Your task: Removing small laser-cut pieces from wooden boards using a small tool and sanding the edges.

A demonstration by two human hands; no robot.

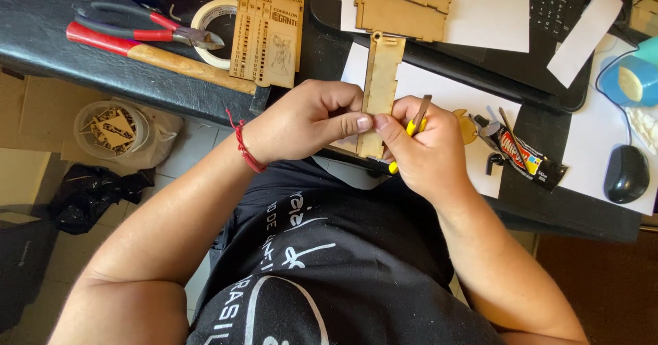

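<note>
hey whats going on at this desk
A person holds a narrow laser-cut wooden strip upright over the desk edge, left hand pinching one side, right hand the other. The right hand also grips a yellow-handled cutter against the strip. Pliers, a hammer and tape lie nearby.

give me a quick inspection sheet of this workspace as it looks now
surface: dark desk with white paper sheets on it
job's things: long laser-cut wooden strip, upright; yellow-handled cutter
clutter: red-handled pliers, wooden-handled tool, tape roll, engraved wooden panel, wooden pieces, glue tube, blue cup
hands: left hand pinches the strip; right hand holds the cutter against it
cables: blue cord looping by the mouse
surroundings: tiled floor, tub of wooden offcuts, black bag
</note>
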